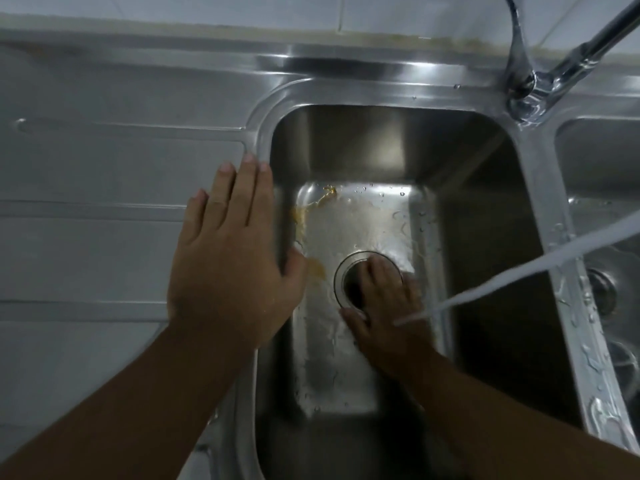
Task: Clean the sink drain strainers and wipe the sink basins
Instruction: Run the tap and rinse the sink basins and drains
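The left steel basin (pixel 391 147) has a wet floor with yellow-orange residue (pixel 311 216) near its left wall. Its round drain opening (pixel 348 277) sits mid-floor. My right hand (pixel 384 299) reaches down onto the drain, fingers over the opening; whether it grips a strainer is hidden. A stream of water (pixel 519 271) falls from the right onto that hand. My left hand (pixel 232 251) lies flat and open on the basin's left rim and the drainboard, holding nothing.
A ribbed steel drainboard (pixel 104 174) spreads to the left. The chrome tap base (pixel 530 95) stands behind the divider between basins. The right basin (pixel 609 237) shows its own drain fitting (pixel 602 292), wet with droplets. White wall tiles run along the back.
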Motion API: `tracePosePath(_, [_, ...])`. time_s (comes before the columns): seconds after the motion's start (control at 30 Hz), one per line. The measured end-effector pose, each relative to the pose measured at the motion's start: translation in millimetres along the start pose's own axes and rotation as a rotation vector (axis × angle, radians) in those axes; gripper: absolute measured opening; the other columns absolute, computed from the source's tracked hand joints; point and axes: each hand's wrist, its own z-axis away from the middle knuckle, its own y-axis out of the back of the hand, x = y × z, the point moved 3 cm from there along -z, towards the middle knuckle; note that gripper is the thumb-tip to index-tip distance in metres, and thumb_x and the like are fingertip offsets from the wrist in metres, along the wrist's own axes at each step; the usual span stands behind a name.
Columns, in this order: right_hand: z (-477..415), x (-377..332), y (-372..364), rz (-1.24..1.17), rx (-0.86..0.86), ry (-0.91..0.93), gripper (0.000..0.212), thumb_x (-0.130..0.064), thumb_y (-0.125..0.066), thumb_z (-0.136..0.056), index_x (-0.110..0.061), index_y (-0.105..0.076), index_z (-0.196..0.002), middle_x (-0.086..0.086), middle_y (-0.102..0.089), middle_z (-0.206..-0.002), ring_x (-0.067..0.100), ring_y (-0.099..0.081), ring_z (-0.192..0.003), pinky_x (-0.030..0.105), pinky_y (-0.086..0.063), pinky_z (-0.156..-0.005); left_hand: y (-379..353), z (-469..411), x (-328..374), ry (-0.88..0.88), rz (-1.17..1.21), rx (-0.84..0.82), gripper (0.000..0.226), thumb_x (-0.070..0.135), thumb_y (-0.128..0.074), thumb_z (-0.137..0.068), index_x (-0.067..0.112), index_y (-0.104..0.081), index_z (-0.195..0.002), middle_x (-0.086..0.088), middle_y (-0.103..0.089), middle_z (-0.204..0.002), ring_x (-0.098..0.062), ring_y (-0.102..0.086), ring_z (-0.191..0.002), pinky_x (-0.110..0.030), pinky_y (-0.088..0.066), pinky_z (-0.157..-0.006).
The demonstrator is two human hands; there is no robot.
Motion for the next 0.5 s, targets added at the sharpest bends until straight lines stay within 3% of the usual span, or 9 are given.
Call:
tracePosePath(0.13, [-18,26,25,-0.041,0.043,-0.335,0.081,-0.065,-0.019,-0.097,-0.017,-0.008,-0.161,0.012,-0.009,-0.169,0.03,-0.007,-0.156,0.05,-0.011,-0.124,-1,-1,0,0.006,0.009,0.016,0.087,0.054,-0.036,-0.092,0.009,-0.009,-0.161,-0.013,-0.013,-0.169,-0.029,-0.01,-0.157,-0.051,-0.017,-0.126])
tracePosePath(0.2, [-55,5,33,-0.129,0.073,-0.399,0.078,-0.062,-0.02,-0.099,-0.017,-0.006,-0.161,0.014,-0.007,-0.168,0.03,-0.004,-0.155,0.053,-0.007,-0.124,-2,-1,-1,0.003,0.015,0.025,0.086,0.053,-0.037,-0.093,0.009,-0.009,-0.161,-0.013,-0.013,-0.169,-0.029,-0.01,-0.157,-0.051,-0.018,-0.126])
tracePosePath(0.27, [-80,-29,30,-0.186,0.05,-0.304,0.074,-0.06,-0.016,-0.1,-0.02,-0.001,-0.16,0.011,0.002,-0.169,0.028,0.005,-0.155,0.056,-0.001,-0.124,-2,0,0,0.002,0.022,0.029,0.085,0.053,-0.038,-0.093,0.01,-0.01,-0.161,-0.012,-0.014,-0.169,-0.029,-0.011,-0.157,-0.051,-0.018,-0.126])
tracePosePath(0.33, [-77,-59,19,-0.162,0.006,-0.068,0.072,-0.065,-0.006,-0.098,-0.028,0.002,-0.16,0.005,0.01,-0.168,0.025,0.013,-0.154,0.054,0.004,-0.123,-1,-1,-1,0.004,0.028,0.031,0.086,0.053,-0.039,-0.093,0.01,-0.011,-0.161,-0.012,-0.015,-0.169,-0.029,-0.011,-0.157,-0.051,-0.018,-0.126])
tracePosePath(0.43, [-31,-46,4,-0.035,-0.067,0.234,0.073,-0.068,-0.012,-0.098,-0.032,-0.005,-0.16,0.003,0.002,-0.17,0.024,0.005,-0.156,0.055,-0.007,-0.124,0,-1,0,-0.006,0.026,0.004,0.086,0.053,-0.037,-0.093,0.009,-0.01,-0.161,-0.013,-0.013,-0.169,-0.029,-0.009,-0.157,-0.051,-0.017,-0.126])
tracePosePath(0.5, [-4,-2,4,0.065,-0.072,0.194,0.076,-0.066,-0.023,-0.099,-0.024,-0.011,-0.161,0.006,-0.005,-0.169,0.026,-0.003,-0.156,0.056,-0.015,-0.122,2,-1,0,0.002,0.024,-0.005,0.086,0.052,-0.037,-0.093,0.009,-0.01,-0.161,-0.012,-0.011,-0.17,-0.029,-0.008,-0.157,-0.052,-0.017,-0.126])
